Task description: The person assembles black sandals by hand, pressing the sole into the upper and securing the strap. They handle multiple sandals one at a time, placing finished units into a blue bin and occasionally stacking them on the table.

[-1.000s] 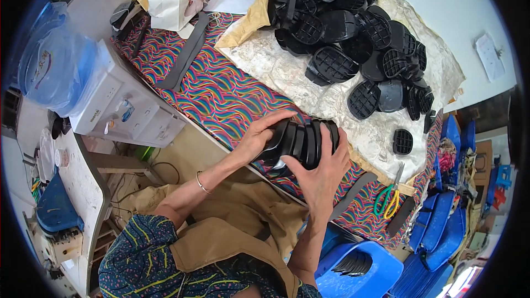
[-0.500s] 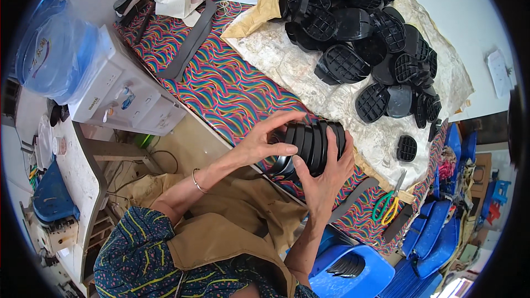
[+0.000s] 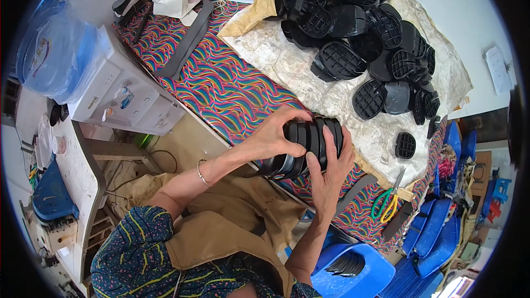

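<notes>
Both hands were closed on a packed row of black heel blocks [image 3: 314, 137] at the near long edge of the cloth-covered table [image 3: 226, 88]; whether the row rested on that edge or hung just above it could not be told. The left hand [image 3: 277, 137] grasped the left part between thumb and fingers, while the right hand [image 3: 331, 170] gripped the right part, its fingers laid over the top.

The blocks looked stiff, probably hard rubber or plastic, each light and hardly fragile. Their glossy sides were likely slippery and the row might buckle midway, so pressing inward from both ends seemed the surest hold.

The row had at least five blocks, the rest being masked by fingers. A heap of loose heel blocks [image 3: 338, 58], well over a dozen but too overlapped to count, covered the far part of the off-white sheet [image 3: 270, 58]. One lone block [image 3: 405, 145] lay near the sheet's right edge, and one pair of scissors [image 3: 389, 198] crossed its near edge. One blue bin [image 3: 378, 276] stood below the table's near edge.
</notes>
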